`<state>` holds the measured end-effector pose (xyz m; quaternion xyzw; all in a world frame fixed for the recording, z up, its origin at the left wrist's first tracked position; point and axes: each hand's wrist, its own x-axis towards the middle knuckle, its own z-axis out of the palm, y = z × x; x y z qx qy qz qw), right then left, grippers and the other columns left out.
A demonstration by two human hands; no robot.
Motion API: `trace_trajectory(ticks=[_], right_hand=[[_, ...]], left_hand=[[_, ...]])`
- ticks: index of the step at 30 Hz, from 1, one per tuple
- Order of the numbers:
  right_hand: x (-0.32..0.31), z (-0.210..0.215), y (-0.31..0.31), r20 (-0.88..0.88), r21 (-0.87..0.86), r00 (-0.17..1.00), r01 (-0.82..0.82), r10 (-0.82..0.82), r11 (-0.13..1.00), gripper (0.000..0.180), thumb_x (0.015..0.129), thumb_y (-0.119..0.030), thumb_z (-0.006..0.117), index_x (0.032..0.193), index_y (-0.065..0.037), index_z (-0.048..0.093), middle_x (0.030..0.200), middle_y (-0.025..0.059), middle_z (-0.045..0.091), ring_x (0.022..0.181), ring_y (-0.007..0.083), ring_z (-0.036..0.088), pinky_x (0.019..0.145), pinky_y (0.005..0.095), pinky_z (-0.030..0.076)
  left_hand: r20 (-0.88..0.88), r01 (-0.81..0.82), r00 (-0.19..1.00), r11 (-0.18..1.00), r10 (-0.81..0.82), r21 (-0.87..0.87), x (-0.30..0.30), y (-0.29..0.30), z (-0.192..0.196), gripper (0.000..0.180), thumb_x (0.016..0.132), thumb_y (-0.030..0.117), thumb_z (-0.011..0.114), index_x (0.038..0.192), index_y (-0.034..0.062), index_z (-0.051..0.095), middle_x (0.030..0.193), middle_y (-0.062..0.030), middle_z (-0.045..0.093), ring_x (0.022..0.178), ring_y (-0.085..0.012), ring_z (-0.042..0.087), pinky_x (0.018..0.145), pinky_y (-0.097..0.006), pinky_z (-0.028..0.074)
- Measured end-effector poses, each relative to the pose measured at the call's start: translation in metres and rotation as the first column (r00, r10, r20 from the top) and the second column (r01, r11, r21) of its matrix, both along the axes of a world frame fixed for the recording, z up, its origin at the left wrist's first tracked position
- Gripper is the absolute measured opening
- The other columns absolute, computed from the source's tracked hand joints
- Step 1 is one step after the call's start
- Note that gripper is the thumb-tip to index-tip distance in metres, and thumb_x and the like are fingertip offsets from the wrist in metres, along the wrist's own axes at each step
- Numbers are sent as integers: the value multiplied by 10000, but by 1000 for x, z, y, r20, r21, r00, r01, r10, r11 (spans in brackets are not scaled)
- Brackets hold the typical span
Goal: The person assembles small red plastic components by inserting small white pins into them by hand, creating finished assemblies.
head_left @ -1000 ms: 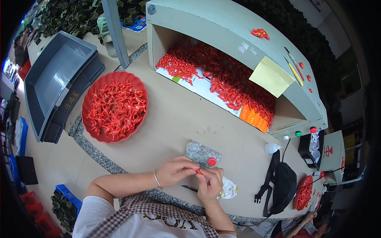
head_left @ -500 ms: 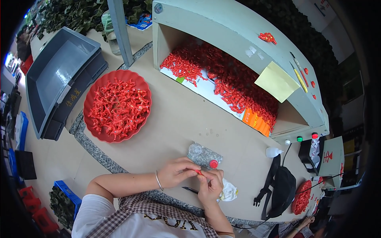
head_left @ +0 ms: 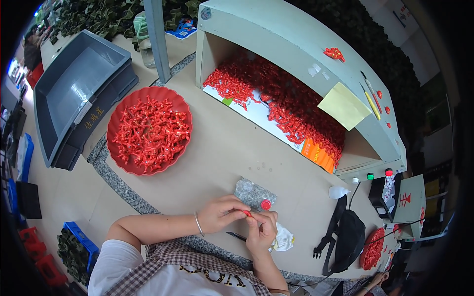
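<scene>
My left hand [head_left: 221, 214] and my right hand [head_left: 262, 231] meet near the table's front edge, fingertips pinched together. Between them is a small glossy red piece [head_left: 247, 213], mostly covered by the fingers; its exact kind is too small to make out. Just beyond the hands lies a speckled grey slab [head_left: 256, 189] with a clear round item on it and a small red cap [head_left: 266, 204] at its near edge. A crumpled white cloth [head_left: 283, 238] is close to my right hand. A dark pen-like tool [head_left: 236, 236] lies below my left hand, partly hidden.
At left stands a red scalloped bowl [head_left: 114, 157] heaped with small red pieces, beside grey stacked bins [head_left: 74, 129]. A pale green open-fronted box [head_left: 276, 37] at the back holds many more. A squeeze bottle [head_left: 338, 192] and black waist bag [head_left: 349, 239] lie at right.
The view has shifted slightly, so the surroundings sit a little differently. Both hands keep nearly the same pinch on the red piece.
</scene>
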<state>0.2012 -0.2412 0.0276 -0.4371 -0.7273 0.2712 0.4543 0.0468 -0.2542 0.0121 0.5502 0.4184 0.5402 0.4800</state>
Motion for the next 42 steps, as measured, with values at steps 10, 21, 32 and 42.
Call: trace_trajectory(ticks=[10,21,32,42], right_hand=[[0,-1,0,-12,-28,1000,1,-1,1000,125,780,-135,655,801,-23,605,771,61,580,725,190,471,657,282,387],[1,0,3,-163,-181,986,-11,-19,983,110,789,-118,646,812,-18,607,761,35,548,747,151,461,674,263,382],[2,5,2,-497,-544,856,-179,-143,819,63,812,-75,623,819,-19,597,787,12,540,731,88,461,687,211,364],[1,0,0,-333,-319,942,-76,-36,945,96,808,-99,632,849,-20,596,822,25,534,761,102,477,684,213,376]], left_hand=[[14,6,1000,1000,-6,-30,0,0,1,187,824,80,598,1005,42,619,907,-72,584,770,-145,562,668,-245,457],[-65,21,998,1000,-21,3,0,5,13,213,825,81,596,1034,39,598,896,-74,563,826,-159,562,686,-252,474],[8,53,999,988,-52,-147,1,3,17,321,816,97,617,1114,32,517,968,-99,584,858,-172,602,743,-282,494],[-15,61,998,992,-63,-112,0,4,12,315,836,130,599,1120,37,501,1009,-95,562,889,-170,594,764,-289,485]])
